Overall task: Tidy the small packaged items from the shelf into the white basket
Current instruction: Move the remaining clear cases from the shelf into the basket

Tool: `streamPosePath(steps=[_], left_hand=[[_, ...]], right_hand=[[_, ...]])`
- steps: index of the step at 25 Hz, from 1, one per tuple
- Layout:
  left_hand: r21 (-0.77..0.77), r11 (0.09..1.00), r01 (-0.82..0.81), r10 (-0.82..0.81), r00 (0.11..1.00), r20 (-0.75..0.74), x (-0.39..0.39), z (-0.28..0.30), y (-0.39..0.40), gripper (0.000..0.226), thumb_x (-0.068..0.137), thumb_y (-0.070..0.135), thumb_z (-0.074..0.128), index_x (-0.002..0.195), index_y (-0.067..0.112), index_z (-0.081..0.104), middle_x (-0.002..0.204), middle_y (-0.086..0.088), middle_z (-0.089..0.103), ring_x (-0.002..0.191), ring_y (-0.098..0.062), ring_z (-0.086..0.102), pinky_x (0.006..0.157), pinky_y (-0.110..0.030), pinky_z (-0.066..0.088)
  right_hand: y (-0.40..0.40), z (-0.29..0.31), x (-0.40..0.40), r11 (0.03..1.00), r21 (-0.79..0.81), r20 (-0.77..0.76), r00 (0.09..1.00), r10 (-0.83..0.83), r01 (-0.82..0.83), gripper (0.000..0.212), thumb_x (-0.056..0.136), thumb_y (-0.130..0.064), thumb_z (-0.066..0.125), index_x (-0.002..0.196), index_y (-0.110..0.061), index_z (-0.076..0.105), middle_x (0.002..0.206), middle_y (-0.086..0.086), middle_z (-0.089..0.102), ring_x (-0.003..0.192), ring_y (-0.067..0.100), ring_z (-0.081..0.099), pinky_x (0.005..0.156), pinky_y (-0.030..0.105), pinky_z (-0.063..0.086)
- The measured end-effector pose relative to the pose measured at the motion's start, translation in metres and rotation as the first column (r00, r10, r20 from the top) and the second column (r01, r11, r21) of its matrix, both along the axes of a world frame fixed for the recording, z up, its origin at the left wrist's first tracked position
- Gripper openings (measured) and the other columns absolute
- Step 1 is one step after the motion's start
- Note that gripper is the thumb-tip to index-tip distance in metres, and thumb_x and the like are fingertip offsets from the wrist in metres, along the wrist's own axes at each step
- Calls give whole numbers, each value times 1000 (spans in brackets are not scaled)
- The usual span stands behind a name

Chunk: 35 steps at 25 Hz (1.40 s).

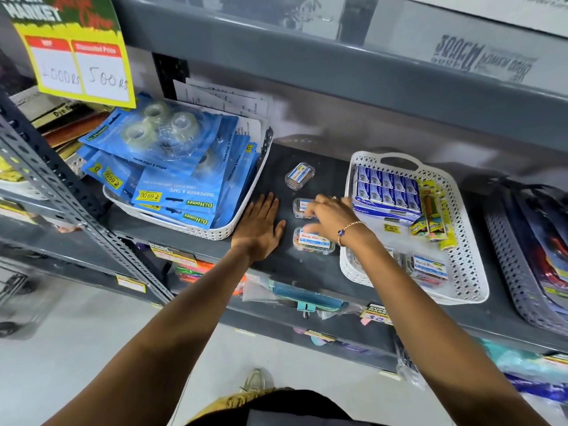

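On the far left of the dark shelf (307, 272) stands a basket of blue tape packs (172, 167), which is not part of this job. Just right of it the left hand (261, 229) lies flat and open on the shelf, holding nothing; it seems to steady the person while the other arm reaches. In the free space between the two baskets three small clear boxes wait: the far box (299, 175) alone, the middle box (300, 207), and the near box (313, 242). The right hand (330, 218) hovers over the middle and near boxes with fingers bent downward and half closed; I cannot tell if it already grips one, because the hand hides the contact. To the right sits the white basket (461, 272), which already keeps blue cartons (385, 192) at the far side, yellow packets (433, 216) and, near the front, one similar clear box (427, 267). Probably the boxes go beside that one.
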<state>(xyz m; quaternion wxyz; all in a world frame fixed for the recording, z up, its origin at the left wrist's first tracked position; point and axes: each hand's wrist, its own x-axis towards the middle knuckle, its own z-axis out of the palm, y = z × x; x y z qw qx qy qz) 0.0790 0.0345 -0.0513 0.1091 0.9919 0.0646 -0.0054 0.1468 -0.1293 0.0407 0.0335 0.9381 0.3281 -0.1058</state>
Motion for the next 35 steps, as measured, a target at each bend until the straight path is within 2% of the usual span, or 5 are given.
streamPosePath(steps=[4, 10, 24, 30, 35], left_hand=[[-1, 1000, 15, -15, 1000, -10, 0, 0, 1, 63, 99, 45, 17, 152, 14, 1, 163, -3, -1, 149, -19, -5, 121, -35, -2], [30, 1000, 2, -2, 1000, -3, 1, -2, 0, 63, 100, 43, 16, 152, 12, 2, 163, -5, 0, 149, -20, -3, 121, -35, -2], [10, 1000, -13, 13, 1000, 10, -3, 7, -2, 64, 100, 46, 18, 153, 14, 2, 163, -2, 1, 149, -18, -4, 118, -31, -6], [11, 1000, -20, 20, 1000, 10, -2, 6, -3, 64, 99, 47, 18, 153, 15, 2, 163, -1, 1, 149, -18, -4, 117, -31, -7], [17, 1000, -17, 17, 1000, 4, -1, 3, -2, 63, 99, 45, 18, 153, 15, 2, 163, -2, 1, 149, -17, -4, 120, -33, -4]], right_hand=[[-10, -6, -24, 985, -156, -78, 995, 61, -72, 64, 69, -51, 73, 121, -20, 52, 130, 2, 58, 119, 23, 53, 99, 41, 31], [4, 25, 21, 991, 135, -17, 1000, -21, 23, 64, 75, -37, 72, 132, -22, 47, 134, 4, 52, 124, 25, 48, 103, 39, 30], [11, 2, 50, 998, 55, -91, 996, -11, 16, 63, 74, -43, 72, 129, -23, 47, 132, 1, 56, 120, 23, 52, 101, 39, 31], [15, -2, 47, 999, -28, -51, 998, -27, 26, 66, 65, -51, 75, 118, -19, 52, 124, 3, 60, 114, 26, 56, 95, 39, 32], [14, 22, 42, 992, 97, -105, 992, -70, 80, 59, 60, -50, 78, 108, -21, 57, 114, 3, 66, 103, 26, 61, 93, 37, 36]])
